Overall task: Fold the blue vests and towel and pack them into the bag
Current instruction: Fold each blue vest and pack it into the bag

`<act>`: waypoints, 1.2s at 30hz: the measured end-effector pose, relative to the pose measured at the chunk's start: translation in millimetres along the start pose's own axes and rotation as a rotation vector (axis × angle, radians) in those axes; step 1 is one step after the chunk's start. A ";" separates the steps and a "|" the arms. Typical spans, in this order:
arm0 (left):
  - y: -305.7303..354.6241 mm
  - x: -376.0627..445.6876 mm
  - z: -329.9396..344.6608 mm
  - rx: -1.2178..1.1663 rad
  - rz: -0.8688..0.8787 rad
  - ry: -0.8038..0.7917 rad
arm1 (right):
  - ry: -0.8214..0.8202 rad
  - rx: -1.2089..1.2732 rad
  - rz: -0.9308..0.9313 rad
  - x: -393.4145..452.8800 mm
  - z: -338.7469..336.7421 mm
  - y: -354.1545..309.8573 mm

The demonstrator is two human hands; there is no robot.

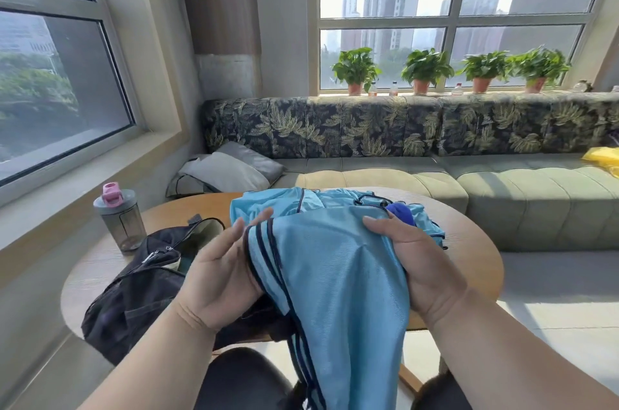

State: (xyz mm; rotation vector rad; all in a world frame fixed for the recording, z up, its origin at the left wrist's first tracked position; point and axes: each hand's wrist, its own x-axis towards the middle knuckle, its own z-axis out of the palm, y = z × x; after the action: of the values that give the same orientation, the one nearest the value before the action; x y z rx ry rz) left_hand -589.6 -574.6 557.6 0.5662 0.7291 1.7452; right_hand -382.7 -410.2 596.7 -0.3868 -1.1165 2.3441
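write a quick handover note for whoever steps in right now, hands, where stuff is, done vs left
Left hand: pinches the striped edge of the held vest.
Right hand: grips its other side; it hangs off the table edge.
Pile of other blue fabric lies unfolded on the table, a darker blue piece on it.
Bag: open, left of the vest.
Done: nothing visibly folded or packed.
Left: fold everything, pack the bag.
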 end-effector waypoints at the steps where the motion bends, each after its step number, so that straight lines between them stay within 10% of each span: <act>1: -5.9 -1.8 0.3 0.008 -0.023 -0.010 | 0.004 0.007 -0.012 0.5 0.3 -0.9; 10: -33.1 10.5 6.8 0.360 0.005 0.280 | 0.147 -0.139 -0.036 11.6 -4.0 1.1; 21: -33.8 14.0 15.5 0.603 -0.047 0.643 | 0.139 -1.074 -0.267 0.4 -7.5 -14.7; 27: -25.9 10.2 29.1 0.315 -0.011 0.467 | 0.142 -0.587 -0.294 8.9 -11.9 -11.3; 36: 0.3 18.6 61.6 0.076 0.045 0.297 | -0.145 -0.066 0.352 -3.3 -37.9 58.7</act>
State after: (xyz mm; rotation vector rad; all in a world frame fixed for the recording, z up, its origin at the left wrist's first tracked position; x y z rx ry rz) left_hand -552.3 -545.1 600.9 0.3794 0.9997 1.8715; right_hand -381.8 -419.0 527.3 -0.4762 -1.2835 2.6821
